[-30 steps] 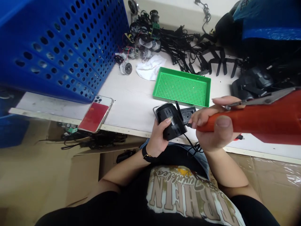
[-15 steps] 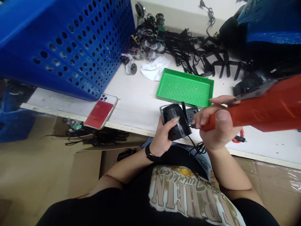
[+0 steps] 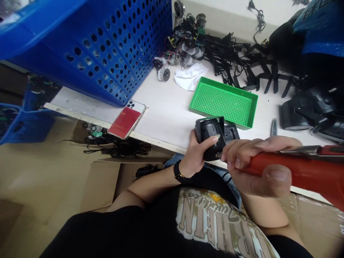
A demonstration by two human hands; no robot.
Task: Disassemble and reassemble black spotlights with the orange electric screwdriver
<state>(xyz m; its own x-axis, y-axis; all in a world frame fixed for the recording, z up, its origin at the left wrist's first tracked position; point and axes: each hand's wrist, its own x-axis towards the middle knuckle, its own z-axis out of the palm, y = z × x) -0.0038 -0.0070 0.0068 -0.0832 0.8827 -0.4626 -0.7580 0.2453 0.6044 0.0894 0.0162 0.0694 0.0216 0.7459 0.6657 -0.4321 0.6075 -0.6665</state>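
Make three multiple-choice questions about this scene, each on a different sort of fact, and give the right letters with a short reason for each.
1. Where does the phone lie?
A) On the floor
B) At the front edge of the bench
C) On the shirt

2. What colour is the tray?
A) Blue
B) Green
C) Red

3. What does the left hand grip?
A) The phone
B) Nothing
C) A black device

Answers:
1. B, it rests on the pale bench top at the edge.
2. B, its perforated base and walls are green.
3. C, the hand wraps around the device.
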